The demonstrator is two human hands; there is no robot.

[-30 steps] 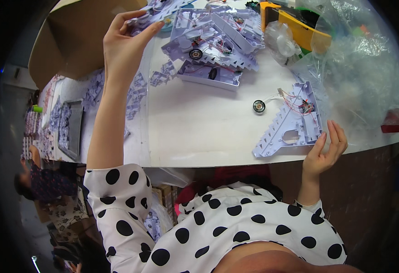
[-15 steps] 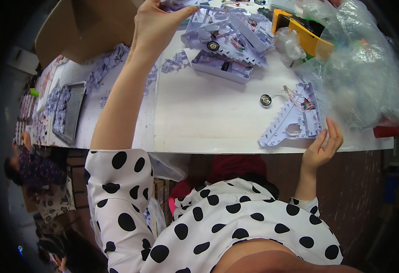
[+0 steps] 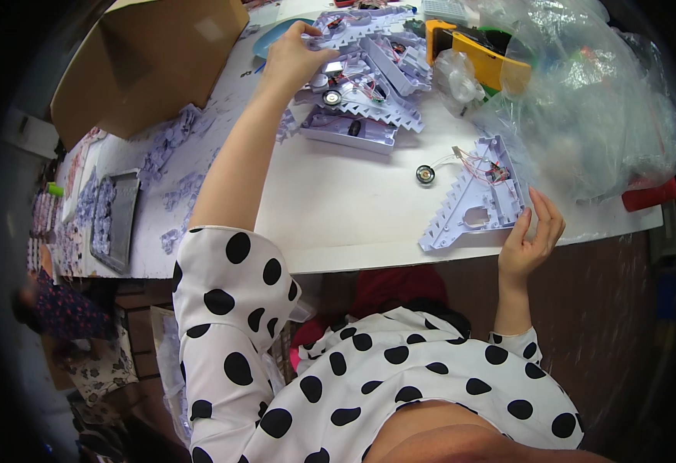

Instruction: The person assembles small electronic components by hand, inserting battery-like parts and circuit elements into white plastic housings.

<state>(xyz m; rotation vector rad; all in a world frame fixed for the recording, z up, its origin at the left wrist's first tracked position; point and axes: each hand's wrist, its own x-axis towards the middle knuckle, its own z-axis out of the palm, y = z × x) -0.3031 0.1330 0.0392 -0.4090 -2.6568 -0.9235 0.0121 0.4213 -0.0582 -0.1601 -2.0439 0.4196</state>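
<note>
Your left hand (image 3: 293,60) is up at the heap of pale lavender plastic housings (image 3: 349,140), thumb and fingers parted; can't tell if it's gripping one. Your right hand (image 3: 534,235) is loosely open, thumb at the edge of the pale lavender, saw-edged plastic housing (image 3: 461,202) lying near the white table's (image 3: 338,212) front, black round speaker (image 3: 425,175) just left.

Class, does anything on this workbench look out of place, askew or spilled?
The round speaker lies outside the pale housing on the table, trailing thin wires, perhaps just not fitted yet. Loose pale pieces lie scattered near the cardboard box.
</note>
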